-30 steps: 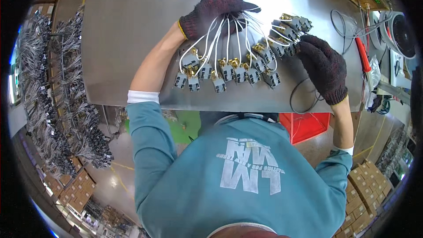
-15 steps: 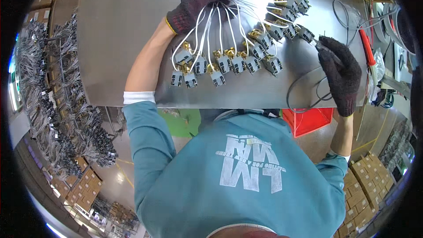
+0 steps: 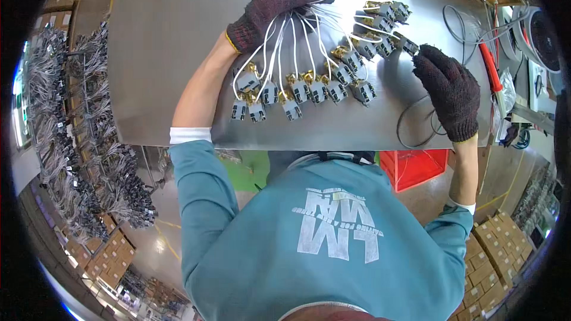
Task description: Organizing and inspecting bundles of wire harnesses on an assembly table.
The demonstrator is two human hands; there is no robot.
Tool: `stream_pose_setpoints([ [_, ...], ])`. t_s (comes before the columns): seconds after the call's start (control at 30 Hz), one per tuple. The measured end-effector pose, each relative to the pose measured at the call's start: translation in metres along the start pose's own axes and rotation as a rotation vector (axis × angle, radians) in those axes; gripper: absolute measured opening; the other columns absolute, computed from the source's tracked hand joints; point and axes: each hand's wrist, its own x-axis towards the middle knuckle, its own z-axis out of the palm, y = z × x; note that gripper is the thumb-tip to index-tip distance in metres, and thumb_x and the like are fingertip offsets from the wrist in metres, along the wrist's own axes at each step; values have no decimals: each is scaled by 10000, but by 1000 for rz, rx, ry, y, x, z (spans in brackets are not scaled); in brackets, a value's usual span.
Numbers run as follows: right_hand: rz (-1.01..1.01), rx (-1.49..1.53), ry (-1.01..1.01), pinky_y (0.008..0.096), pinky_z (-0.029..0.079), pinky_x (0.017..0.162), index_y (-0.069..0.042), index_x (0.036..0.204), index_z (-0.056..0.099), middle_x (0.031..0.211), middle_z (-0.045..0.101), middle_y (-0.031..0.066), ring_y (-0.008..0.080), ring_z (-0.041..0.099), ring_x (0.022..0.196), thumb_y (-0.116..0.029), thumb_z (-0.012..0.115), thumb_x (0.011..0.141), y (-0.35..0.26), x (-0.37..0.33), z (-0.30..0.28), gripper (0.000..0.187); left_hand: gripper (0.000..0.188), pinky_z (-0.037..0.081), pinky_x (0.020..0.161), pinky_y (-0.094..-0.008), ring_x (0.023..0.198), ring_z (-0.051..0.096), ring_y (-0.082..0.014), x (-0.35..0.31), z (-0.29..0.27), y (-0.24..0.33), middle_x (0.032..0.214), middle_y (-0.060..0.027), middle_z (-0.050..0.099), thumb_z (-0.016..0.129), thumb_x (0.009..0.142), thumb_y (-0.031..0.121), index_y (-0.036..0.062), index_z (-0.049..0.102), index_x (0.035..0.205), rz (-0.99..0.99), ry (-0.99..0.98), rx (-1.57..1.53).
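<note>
White wires (image 3: pixel 295 41) are passing through the left hand (image 3: pixel 267 15), which is gripping their bundle; grey connectors (image 3: pixel 319 93) are lying toward the tabletop's (image 3: pixel 160 83) near and right edges. Beside one, the right hand (image 3: pixel 449 92) is bunching its fingers (whether pinching anything, I cannot tell). Wires are looking light and bendy, connectors stiff; their grey bodies are probably offering the safest hold.

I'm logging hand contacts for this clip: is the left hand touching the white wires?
Touching. The head view shows the left hand closed around the white wires, which fan out from beneath it.
</note>
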Motion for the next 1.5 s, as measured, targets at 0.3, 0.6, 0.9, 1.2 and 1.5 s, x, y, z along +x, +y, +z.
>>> stream_pose_setpoints([
  [0.3, 192, 270, 65, 396, 621, 937, -137, 1277, 779, 1319, 766, 101, 315, 765, 1134, -14, 846, 863, -10, -1, 3, 437, 674, 501, 741, -401, 765, 632, -273, -5, 5, -3, 785, -79, 599, 867, 773, 142, 122, 733, 1434, -13, 5, -76],
  [0.6, 47, 121, 32, 410, 626, 915, -183, 1291, 777, 1343, 764, 71, 306, 768, 1123, -91, 874, 856, -10, 1, -5, 454, 701, 506, 763, -408, 790, 631, -271, -11, 5, -8, 828, -67, 603, 843, 800, 148, 153, 699, 1486, -108, -64, -183],
  [0.9, 117, 138, 35, 403, 625, 944, -144, 1275, 783, 1327, 775, 93, 296, 770, 1122, -86, 878, 868, -8, 8, -4, 422, 628, 526, 732, -399, 757, 630, -265, 1, -1, 5, 807, -62, 604, 816, 826, 138, 160, 730, 1448, -41, 15, -65],
  [1.2, 170, 518, 203, 361, 581, 1022, -58, 1275, 782, 1279, 786, 126, 257, 760, 1151, 0, 817, 934, -54, 28, 6, 347, 645, 537, 787, -442, 826, 660, -314, -3, -4, 5, 878, -98, 663, 780, 859, 164, 178, 680, 1496, -55, -61, 96],
  [1.5, 412, 712, 153, 353, 604, 968, -95, 1287, 777, 1285, 782, 125, 264, 779, 1126, -42, 812, 947, -59, 20, 8, 346, 633, 524, 863, -469, 937, 681, -349, 1, -11, -1, 973, -126, 679, 745, 894, 305, 167, 656, 1505, 64, 10, 101],
])
